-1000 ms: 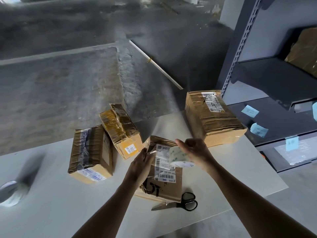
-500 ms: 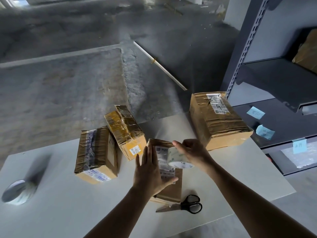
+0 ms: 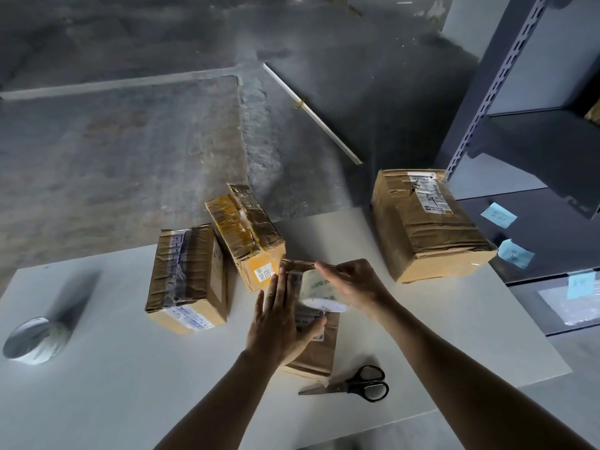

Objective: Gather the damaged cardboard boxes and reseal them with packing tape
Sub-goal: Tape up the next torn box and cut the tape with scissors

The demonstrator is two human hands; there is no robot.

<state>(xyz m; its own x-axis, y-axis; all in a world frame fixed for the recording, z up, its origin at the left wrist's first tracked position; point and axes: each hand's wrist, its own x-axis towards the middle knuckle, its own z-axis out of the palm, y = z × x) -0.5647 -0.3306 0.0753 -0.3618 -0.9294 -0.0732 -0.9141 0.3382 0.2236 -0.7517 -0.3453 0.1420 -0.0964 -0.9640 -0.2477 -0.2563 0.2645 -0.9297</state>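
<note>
A small brown cardboard box (image 3: 319, 352) with a shipping label lies flat on the white table (image 3: 130, 384) in front of me. My left hand (image 3: 281, 323) presses flat on its top with straight fingers. My right hand (image 3: 354, 284) grips a roll of clear packing tape (image 3: 319, 292) just above the box's far half. Three more crumpled boxes stand on the table: a taped one at the left (image 3: 188, 277), a yellowish one (image 3: 246, 235) leaning beside it, and a bigger one at the right (image 3: 425, 222).
Black-handled scissors (image 3: 354, 384) lie just in front of the small box. A second tape roll (image 3: 32, 341) sits at the table's left edge. Grey metal shelving (image 3: 535, 131) with blue sticky notes stands at the right. Concrete floor lies beyond the table.
My left hand went from the small box's left side onto its top and flattened there. The box now lies flatter. My right hand kept the tape roll and tilted it over the box.
</note>
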